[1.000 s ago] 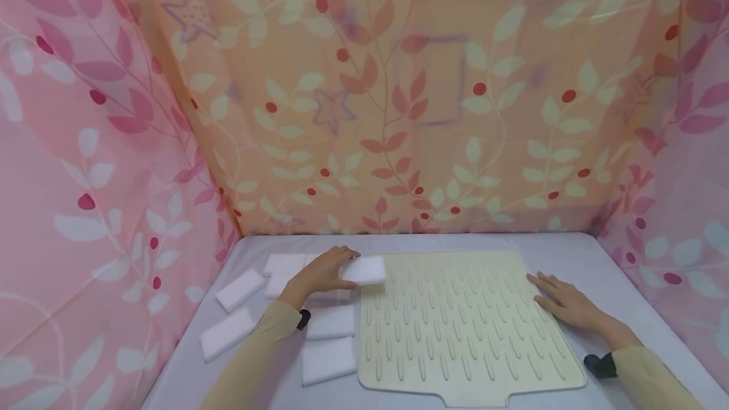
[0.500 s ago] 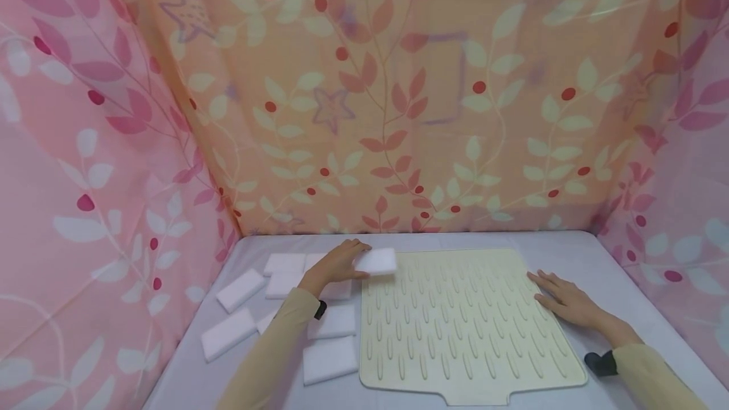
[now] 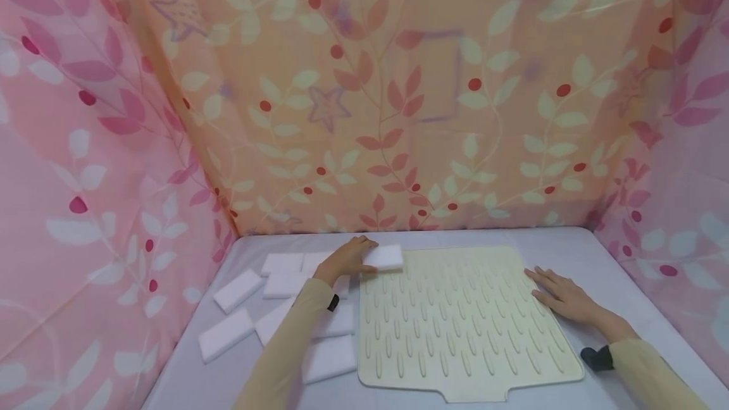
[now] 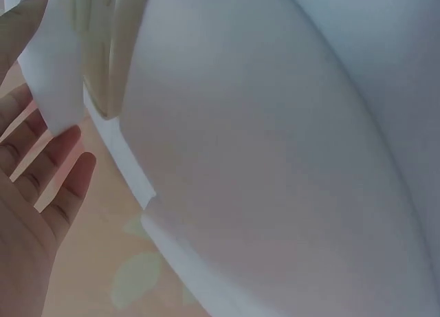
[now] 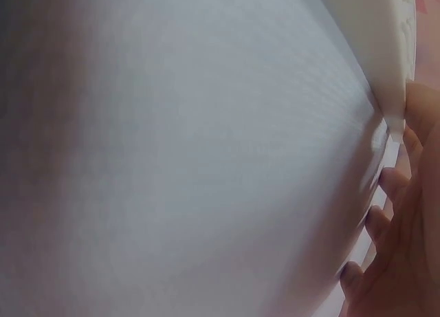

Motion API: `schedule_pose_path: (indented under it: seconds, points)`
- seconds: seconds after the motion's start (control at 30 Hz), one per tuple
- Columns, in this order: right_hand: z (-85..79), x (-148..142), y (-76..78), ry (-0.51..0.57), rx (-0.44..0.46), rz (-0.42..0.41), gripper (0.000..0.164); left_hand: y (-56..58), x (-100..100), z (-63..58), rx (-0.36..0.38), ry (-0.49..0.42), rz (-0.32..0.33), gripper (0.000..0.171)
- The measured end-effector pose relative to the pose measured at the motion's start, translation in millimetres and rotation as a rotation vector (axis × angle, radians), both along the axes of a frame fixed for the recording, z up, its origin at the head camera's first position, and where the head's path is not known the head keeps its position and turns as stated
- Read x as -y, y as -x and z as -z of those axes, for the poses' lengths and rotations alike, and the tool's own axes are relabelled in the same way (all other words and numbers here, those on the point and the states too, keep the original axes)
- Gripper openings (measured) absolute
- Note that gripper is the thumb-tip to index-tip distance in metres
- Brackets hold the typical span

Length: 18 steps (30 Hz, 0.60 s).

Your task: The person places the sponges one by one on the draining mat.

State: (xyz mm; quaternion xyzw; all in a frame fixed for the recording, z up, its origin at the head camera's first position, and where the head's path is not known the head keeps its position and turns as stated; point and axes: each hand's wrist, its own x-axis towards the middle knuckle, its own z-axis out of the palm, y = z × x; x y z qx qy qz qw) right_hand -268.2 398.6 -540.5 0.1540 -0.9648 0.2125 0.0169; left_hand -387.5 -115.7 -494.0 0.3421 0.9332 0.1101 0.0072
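Observation:
My left hand (image 3: 345, 259) pinches a white sponge block (image 3: 387, 257) between thumb and fingers, over the far left corner of a cream ridged mat (image 3: 455, 318). In the left wrist view the thumb lies against one side of that block and the fingers (image 4: 60, 186) are at the other. Whether the block touches the mat cannot be made out. My right hand (image 3: 566, 299) rests at the mat's right edge, fingers spread. In the right wrist view its fingers (image 5: 378, 227) touch the white table cover, with the thumb at the mat's rim.
Several more white sponge blocks (image 3: 329, 358) lie left of the mat, some partly behind the left forearm. One sponge block (image 3: 226, 335) lies nearest the left table edge. Patterned curtains (image 3: 330, 100) stand along the back and both sides of the white table (image 3: 547, 239).
My left hand has moved right, carrying the sponge block farther over the mat's far left corner. The right hand stays at the mat's edge. The head view has shifted slightly.

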Motion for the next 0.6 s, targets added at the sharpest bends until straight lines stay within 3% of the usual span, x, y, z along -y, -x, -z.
schedule_pose_path:
  seconds: [0.17, 0.33, 0.6]
  points:
    - [-1.5, 0.5, -0.8, 0.001, 0.007, -0.003, 0.058, 3.7, -5.1, 2.5, 0.058, 0.051, -0.040, 0.072]
    - [-0.3, 0.5, -0.2, 0.003, 0.014, 0.005, 0.059, 6.3, -6.8, 5.8, 0.069, 0.071, -0.073, 0.072]
    - [2.8, -1.6, 0.5, 0.004, 0.001, 0.006, 0.059, 4.7, -9.0, 3.0, 0.095, 0.079, -0.070, 0.073]
